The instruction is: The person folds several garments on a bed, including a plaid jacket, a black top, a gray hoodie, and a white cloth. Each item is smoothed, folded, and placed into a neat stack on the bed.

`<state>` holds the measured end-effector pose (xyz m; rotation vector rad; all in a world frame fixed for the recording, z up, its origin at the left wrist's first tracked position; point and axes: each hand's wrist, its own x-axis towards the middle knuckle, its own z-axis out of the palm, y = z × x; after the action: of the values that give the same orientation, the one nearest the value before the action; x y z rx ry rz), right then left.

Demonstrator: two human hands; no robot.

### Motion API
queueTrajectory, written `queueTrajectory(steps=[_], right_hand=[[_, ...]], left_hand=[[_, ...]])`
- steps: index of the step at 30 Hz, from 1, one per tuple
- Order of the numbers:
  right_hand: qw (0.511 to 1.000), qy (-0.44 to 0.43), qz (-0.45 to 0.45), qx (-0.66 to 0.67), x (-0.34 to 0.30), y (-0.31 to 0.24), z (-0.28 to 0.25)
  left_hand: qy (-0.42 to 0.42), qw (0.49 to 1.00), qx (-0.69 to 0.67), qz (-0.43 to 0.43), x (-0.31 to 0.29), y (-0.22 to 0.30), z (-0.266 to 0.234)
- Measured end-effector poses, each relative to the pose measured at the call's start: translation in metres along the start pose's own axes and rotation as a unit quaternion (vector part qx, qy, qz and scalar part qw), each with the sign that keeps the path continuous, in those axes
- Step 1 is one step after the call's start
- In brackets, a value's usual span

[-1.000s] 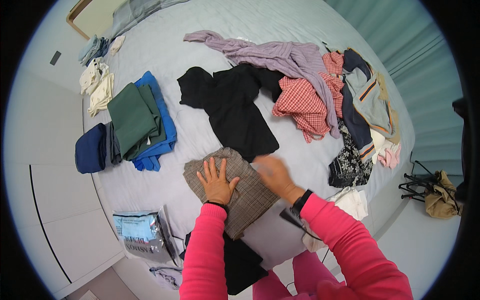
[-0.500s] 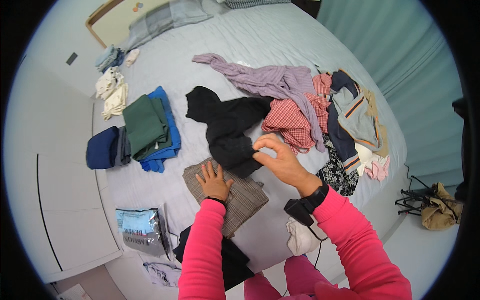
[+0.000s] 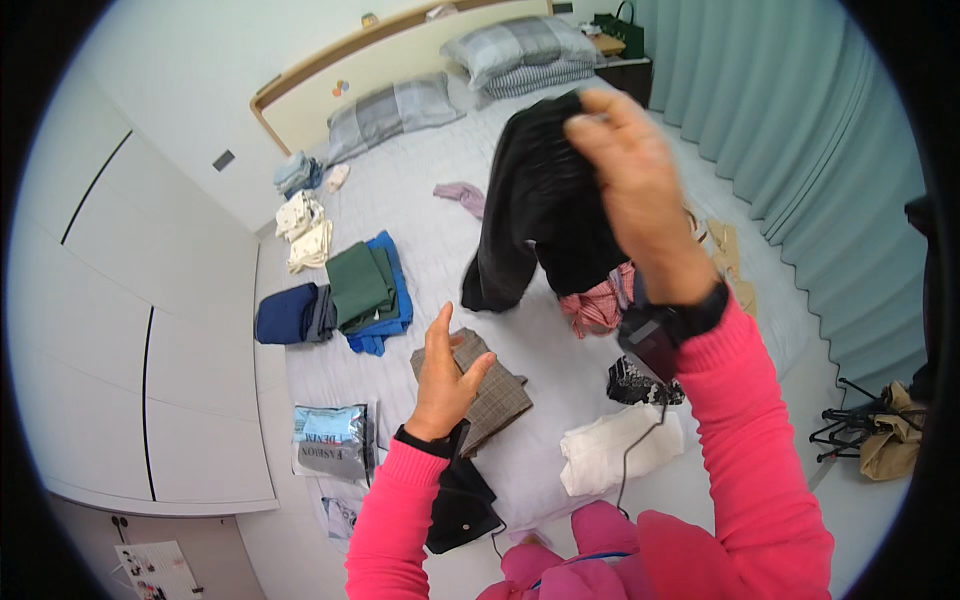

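Note:
My right hand point(image 3: 640, 185) grips a pair of black trousers point(image 3: 545, 200) by the gathered waistband and holds it up above the bed. The legs hang down, covering part of the clothes behind. Fingers spread, my left hand point(image 3: 445, 385) is empty over the folded brown checked garment point(image 3: 495, 400). A red checked garment point(image 3: 597, 303) and a bit of mauve knit point(image 3: 462, 196) show around the hanging trousers. A black folded garment point(image 3: 465, 515) lies by my left forearm, and a white one point(image 3: 620, 445) is at the bed's near edge.
Folded stacks line the bed's left side: green point(image 3: 360, 285) on blue, navy point(image 3: 287, 313), cream point(image 3: 308, 240) and light blue point(image 3: 298, 173). A packaged garment in clear plastic point(image 3: 332, 440) lies near the left edge. Pillows point(image 3: 395, 115) rest at the headboard. A folding stand point(image 3: 850, 430) is at right.
My right hand has lifted the black trousers off the bed, up and to the right. My left hand has come off the brown checked garment. The view has tilted up toward the headboard.

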<state>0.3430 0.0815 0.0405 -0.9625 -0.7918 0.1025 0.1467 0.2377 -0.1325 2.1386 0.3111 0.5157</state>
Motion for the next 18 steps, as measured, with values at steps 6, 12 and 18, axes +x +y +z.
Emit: queueTrajectory(steps=[6,12,18], right_hand=[[0.984,-0.027,0.076,-0.161,-0.014,-0.087,0.017],[0.969,-0.166,-0.124,0.138,-0.054,-0.192,0.054],[0.949,-0.166,-0.267,0.009,-0.15,-0.314,0.116]], left_hand=[[-0.036,0.992,-0.11,0.049,-0.024,0.09,-0.012],[-0.053,0.975,-0.194,0.099,-0.101,0.143,-0.031],[-0.05,0.952,-0.218,0.208,-0.183,0.197,-0.088]])
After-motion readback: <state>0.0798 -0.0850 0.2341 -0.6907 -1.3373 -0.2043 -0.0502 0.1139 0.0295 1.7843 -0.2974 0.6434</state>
